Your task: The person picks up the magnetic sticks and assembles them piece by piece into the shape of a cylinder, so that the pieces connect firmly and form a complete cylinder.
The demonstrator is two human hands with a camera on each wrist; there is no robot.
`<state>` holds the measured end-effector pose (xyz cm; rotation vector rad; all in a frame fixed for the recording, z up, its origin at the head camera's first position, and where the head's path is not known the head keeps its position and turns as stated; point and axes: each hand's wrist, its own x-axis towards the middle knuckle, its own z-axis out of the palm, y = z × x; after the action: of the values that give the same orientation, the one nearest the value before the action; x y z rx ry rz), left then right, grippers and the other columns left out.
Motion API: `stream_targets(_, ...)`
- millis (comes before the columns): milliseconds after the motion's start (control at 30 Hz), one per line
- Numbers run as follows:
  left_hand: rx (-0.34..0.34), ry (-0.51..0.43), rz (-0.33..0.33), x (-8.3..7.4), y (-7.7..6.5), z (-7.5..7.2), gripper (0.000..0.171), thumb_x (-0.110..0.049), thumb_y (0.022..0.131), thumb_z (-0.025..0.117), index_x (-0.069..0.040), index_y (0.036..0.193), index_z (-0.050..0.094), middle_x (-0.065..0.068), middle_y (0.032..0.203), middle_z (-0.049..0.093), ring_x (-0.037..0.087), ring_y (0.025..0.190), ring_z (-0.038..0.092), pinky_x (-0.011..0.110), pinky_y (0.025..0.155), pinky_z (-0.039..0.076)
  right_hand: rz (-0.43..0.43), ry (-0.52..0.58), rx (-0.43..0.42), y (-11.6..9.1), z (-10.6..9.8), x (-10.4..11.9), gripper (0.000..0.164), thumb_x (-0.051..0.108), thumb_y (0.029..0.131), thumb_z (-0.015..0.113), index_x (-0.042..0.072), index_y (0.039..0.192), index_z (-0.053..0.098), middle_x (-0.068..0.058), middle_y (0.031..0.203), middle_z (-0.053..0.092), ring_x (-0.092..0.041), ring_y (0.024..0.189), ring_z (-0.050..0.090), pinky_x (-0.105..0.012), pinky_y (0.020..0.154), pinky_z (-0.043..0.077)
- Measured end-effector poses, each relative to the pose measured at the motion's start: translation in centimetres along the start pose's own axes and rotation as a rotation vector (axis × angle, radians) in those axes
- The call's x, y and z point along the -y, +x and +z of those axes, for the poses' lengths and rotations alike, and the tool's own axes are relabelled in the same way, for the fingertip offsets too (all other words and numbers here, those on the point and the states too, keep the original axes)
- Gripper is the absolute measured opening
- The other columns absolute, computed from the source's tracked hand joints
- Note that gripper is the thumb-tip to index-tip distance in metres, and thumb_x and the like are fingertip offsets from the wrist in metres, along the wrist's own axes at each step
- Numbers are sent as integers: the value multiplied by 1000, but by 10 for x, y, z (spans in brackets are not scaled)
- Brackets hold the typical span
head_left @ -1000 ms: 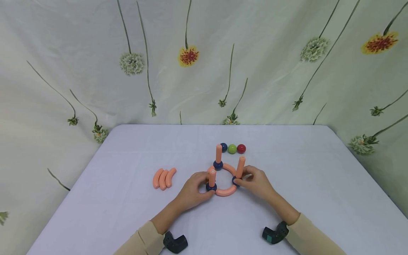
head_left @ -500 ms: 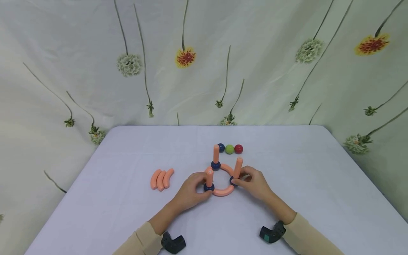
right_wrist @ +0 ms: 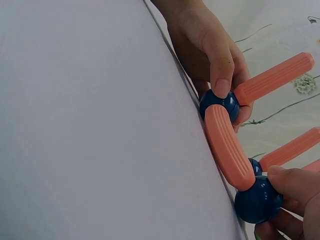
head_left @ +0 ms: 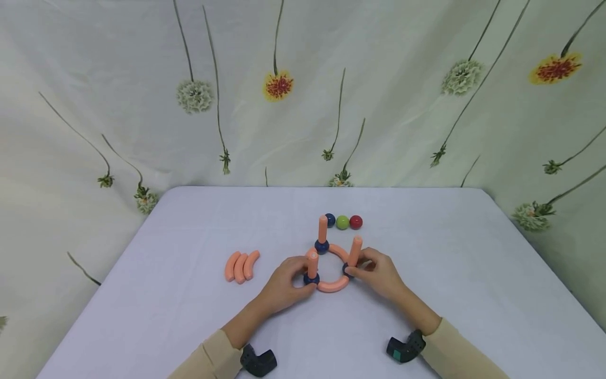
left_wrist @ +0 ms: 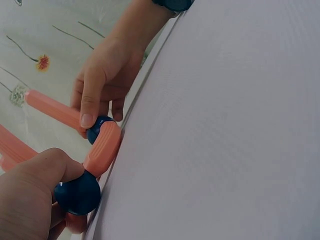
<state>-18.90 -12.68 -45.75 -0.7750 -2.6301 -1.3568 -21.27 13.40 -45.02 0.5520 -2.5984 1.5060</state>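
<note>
On the table (head_left: pixel 156 316), a ring (head_left: pixel 333 286) bearing three posts (head_left: pixel 323 230) looks joined; left hand (head_left: pixel 286 279) and right hand (head_left: pixel 382 271) each pinch a navy ball (left_wrist: pixel 80 194). Three curved sticks (head_left: pixel 240 267), three loose balls (head_left: pixel 342 222) await joining.

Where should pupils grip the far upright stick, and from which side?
Probably the upper part of the far upright stick, from above, pinched across its sides: it stands with its free end up, while its foot meets a blue ball joined to curved pieces.
</note>
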Motion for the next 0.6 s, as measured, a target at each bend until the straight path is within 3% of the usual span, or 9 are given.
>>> stream_targets(400, -3, -8, -21, 1, -2, 2, 31, -17, 82, 76, -19, 110, 64, -8, 115, 60, 11, 109, 52, 40, 97, 43, -4, 7, 6, -2, 1, 0, 18, 15, 81, 80, 9, 96, 71, 3, 88, 65, -19, 84, 59, -31, 73, 48)
stream_targets(600, -14, 5, 12, 0, -1, 0, 32, -17, 82, 76, -17, 111, 64, -6, 114, 61, 14, 109, 53, 40, 96, 43, -7, 8, 6, 0, 0, -1, 19, 15, 82, 80, 8, 96, 70, 3, 88, 65, -18, 83, 58, -29, 73, 48)
